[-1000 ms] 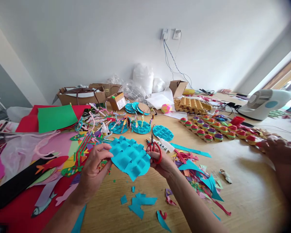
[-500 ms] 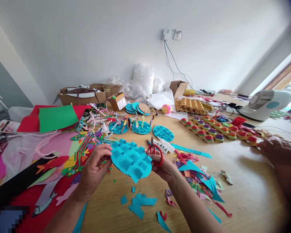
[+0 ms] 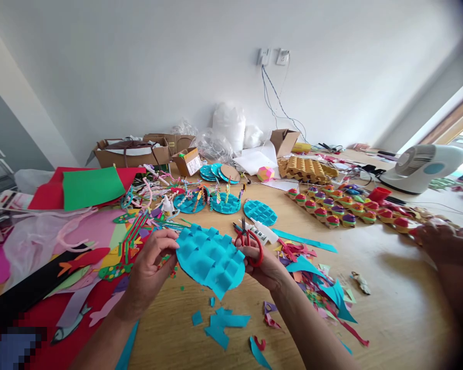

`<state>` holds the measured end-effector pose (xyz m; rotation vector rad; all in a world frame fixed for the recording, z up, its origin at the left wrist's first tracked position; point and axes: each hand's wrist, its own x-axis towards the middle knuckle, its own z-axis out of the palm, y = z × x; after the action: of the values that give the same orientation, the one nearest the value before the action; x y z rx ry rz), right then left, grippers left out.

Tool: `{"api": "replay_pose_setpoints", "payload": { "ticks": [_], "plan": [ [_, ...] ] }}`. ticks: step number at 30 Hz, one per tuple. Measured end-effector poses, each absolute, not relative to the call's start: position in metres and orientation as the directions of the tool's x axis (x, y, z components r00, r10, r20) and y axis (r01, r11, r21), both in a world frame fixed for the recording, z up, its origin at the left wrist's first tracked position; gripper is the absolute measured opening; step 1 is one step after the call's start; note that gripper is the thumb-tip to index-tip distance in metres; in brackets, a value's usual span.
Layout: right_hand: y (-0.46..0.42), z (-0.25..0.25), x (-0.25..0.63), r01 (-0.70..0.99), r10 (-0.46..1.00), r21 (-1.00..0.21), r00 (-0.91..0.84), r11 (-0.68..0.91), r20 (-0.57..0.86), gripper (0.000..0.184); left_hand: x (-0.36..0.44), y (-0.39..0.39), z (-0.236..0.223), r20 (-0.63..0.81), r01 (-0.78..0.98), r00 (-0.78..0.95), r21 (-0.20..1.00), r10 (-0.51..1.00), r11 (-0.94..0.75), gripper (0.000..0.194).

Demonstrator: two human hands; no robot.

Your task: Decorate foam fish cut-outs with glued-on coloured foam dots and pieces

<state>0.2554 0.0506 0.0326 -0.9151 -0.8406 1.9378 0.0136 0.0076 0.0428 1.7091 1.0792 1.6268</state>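
Note:
My left hand [image 3: 151,270] pinches the left edge of a blue foam piece [image 3: 210,257] with raised folded squares, held above the wooden table [image 3: 389,298]. At the piece's right edge, my right hand [image 3: 264,264] grips red-handled scissors [image 3: 249,241], fingers through the loops, blades pointing up and away. Blue offcuts [image 3: 224,324] lie on the table just below the piece.
Coloured paper scraps [image 3: 316,288] pile to the right. Blue discs [image 3: 259,210], a glue bottle [image 3: 264,229], foam sheets [image 3: 88,187], painted egg-tray cups [image 3: 339,208], cardboard boxes [image 3: 131,150] and a fan [image 3: 420,164] surround the work. Another person's hand [image 3: 443,241] rests at far right.
The blue piece has turned slightly and dropped a little between my hands. My right hand with the scissors shifted a bit to the right and down.

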Motion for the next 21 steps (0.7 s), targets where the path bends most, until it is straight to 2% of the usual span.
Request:
{"api": "replay_pose_setpoints", "payload": {
  "ticks": [5, 12, 16, 21],
  "plan": [
    [0.051, 0.033, 0.256, -0.398, 0.865, -0.798, -0.415, -0.452, -0.282, 0.026, 0.011, 0.007, 0.045, 0.561, 0.205, -0.020, 0.812, 0.828, -0.546, 0.015],
    [0.054, 0.024, 0.256, -0.414, 0.846, -0.768, -0.438, -0.489, -0.302, 0.026, 0.010, 0.007, 0.051, 0.484, 0.155, -0.050, 0.868, 0.874, -0.472, 0.008],
    [0.051, 0.024, 0.253, -0.427, 0.847, -0.763, -0.445, -0.486, -0.290, 0.024, 0.011, 0.007, 0.049, 0.505, 0.101, -0.056, 0.861, 0.861, -0.499, 0.008],
    [0.048, 0.023, 0.251, -0.429, 0.833, -0.759, -0.486, -0.490, -0.263, 0.023, 0.010, 0.005, 0.047, 0.516, 0.114, -0.100, 0.856, 0.851, -0.505, 0.009]
  ]
}}
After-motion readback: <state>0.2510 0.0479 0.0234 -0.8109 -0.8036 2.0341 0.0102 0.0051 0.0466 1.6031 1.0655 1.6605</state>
